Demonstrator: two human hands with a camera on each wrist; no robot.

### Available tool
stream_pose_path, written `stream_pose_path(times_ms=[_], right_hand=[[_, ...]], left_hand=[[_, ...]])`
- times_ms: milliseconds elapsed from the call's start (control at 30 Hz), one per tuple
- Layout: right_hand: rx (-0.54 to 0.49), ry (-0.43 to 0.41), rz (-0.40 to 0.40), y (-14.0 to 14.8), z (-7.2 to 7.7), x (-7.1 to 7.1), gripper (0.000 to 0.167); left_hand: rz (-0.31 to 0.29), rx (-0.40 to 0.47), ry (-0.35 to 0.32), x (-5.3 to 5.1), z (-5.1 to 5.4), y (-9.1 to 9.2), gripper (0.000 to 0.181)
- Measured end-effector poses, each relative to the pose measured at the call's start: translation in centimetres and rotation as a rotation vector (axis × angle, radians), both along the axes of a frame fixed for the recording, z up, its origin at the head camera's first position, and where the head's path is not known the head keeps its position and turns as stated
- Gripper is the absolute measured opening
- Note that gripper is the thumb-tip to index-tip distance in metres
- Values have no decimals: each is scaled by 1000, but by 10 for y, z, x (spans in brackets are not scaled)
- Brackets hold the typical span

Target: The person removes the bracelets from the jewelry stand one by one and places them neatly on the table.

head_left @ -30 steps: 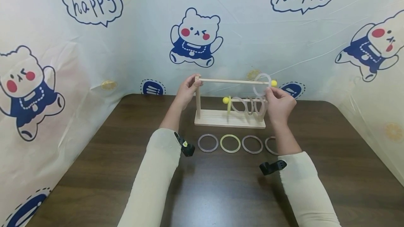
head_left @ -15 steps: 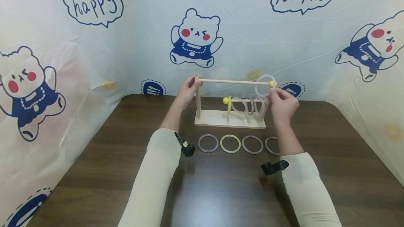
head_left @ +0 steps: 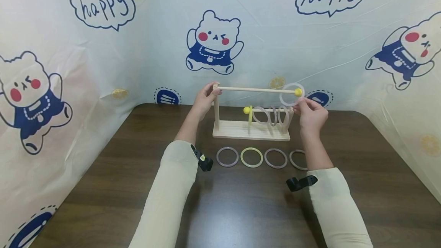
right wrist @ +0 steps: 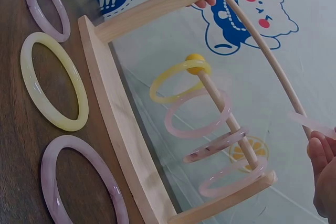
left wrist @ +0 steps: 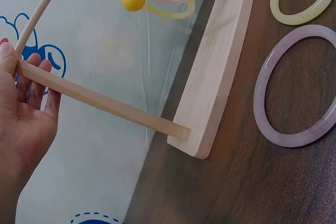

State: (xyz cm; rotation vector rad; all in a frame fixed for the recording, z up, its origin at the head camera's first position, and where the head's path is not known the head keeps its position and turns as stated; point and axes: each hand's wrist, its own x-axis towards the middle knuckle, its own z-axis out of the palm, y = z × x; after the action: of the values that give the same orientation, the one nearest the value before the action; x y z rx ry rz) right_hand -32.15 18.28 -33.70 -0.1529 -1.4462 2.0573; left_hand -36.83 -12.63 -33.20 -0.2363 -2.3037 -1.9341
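My left hand (head_left: 204,100) grips the top of the left post of a wooden bangle stand (head_left: 251,130), where the upper rod (head_left: 256,89) joins it. Between thumb and fingers, my right hand (head_left: 313,117) pinches a pale pink bangle (head_left: 283,98) at the yellow ball (head_left: 298,92) on that rod's right end. Whether the rod still passes through this bangle I cannot tell. The lower rod carries a yellow bangle (right wrist: 157,87) beside its yellow ball (right wrist: 195,64), plus several pinkish bangles (right wrist: 170,121).
In front of the stand, a row lies flat on the dark wooden table (head_left: 234,202): a lilac bangle (head_left: 218,157), a yellow bangle (head_left: 242,157), a mauve bangle (head_left: 266,159) and another (head_left: 291,160) partly behind the right forearm. A printed curtain (head_left: 155,49) hangs behind.
My right hand has moved slightly right, bringing the pink bangle from left of the upper rod's yellow ball to around or level with it. The left hand keeps its hold on the post.
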Motion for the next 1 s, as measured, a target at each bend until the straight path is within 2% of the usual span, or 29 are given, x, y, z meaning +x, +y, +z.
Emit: stream_pose_path(times_ms=[167,200,333,400,433,600,1000], right_hand=[[-44,27,-4,3,-5,-4,6],[-77,57,20,7,-12,-11,5],[-117,54,19,9,-14,-13,7],[-137,41,24,10,-12,-12,9],[-125,9,5,6,-5,-4,11],[-165,-20,40,6,-1,2,8],[-224,-15,64,7,-6,-1,13]], left_hand=[[3,-2,-7,0,-1,0,44],[2,0,-7,0,0,0,44],[0,-1,-7,0,-1,1,45],[0,0,-7,-1,-1,0,45],[0,0,-7,-1,-1,0,45],[1,2,-12,-1,-1,0,45],[5,2,-27,0,1,0,47]])
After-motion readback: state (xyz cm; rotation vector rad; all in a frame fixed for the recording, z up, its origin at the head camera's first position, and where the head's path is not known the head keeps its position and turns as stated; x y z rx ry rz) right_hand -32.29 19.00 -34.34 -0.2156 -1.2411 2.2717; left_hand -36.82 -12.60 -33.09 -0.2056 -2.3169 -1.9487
